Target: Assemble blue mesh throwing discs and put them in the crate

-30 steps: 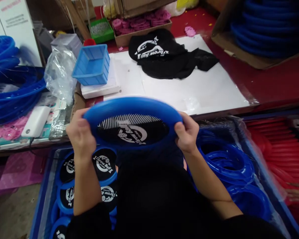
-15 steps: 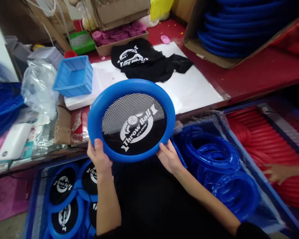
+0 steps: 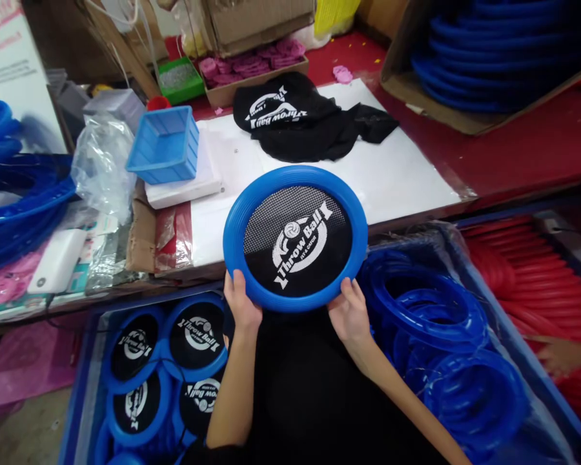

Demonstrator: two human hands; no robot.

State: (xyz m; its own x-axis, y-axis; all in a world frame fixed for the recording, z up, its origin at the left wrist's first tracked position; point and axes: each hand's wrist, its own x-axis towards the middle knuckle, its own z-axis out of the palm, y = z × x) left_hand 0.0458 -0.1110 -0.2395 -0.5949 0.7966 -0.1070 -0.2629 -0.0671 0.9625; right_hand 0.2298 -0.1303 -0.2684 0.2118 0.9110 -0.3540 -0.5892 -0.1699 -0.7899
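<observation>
A round blue-rimmed disc (image 3: 297,239) with black mesh and white "Throw Ball" print is held up in front of me, its face tilted toward the camera. My left hand (image 3: 242,303) grips the lower left of the rim, thumb on top. On the lower right, my right hand (image 3: 349,313) pinches the rim in the same way. Behind the disc, black printed mesh fabric pieces (image 3: 300,119) lie on a white sheet (image 3: 401,174) on the bench.
Lower left, a crate (image 3: 84,381) holds several finished discs. A bin of blue rings (image 3: 426,297) stands at right, beside red rings (image 3: 527,271) with another person's hand (image 3: 569,355). On the bench are a small blue basket (image 3: 164,145) and a box of blue rings (image 3: 494,58).
The camera view has shifted left, so the surroundings appear farther right. The disc is nearer my body and looks slightly smaller; both hands keep hold of it.
</observation>
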